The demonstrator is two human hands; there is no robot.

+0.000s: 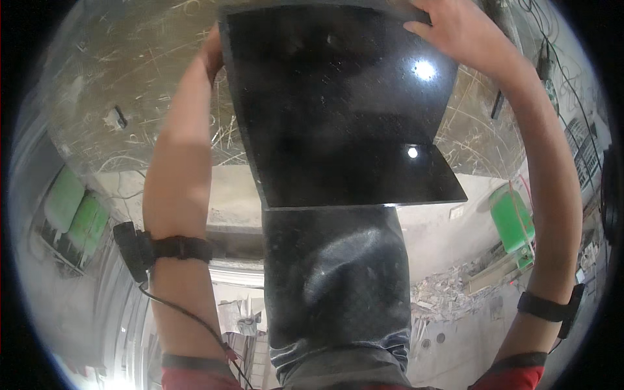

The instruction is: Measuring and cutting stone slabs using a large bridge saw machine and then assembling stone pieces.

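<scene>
A large glossy black slab [325, 78] stands tilted before me, with light reflected in its polished face. At its lower edge a narrower black piece [364, 179] meets it at an angle and juts out to the right. My left hand [213, 52] is at the slab's upper left edge, its fingers hidden behind the slab. At the upper right corner my right hand [452, 29] is closed on the slab's edge, thumb over the front face; some of its fingers run out of view at the top.
Under the slab is a scratched, brownish worktable [149, 110]. A small dark piece [119, 117] lies on its left part. A dark apron [338, 273] covers my front. Green objects [511, 218] stand low on both sides, with broken rubble [442, 286] on the floor at right. Cables hang at far right.
</scene>
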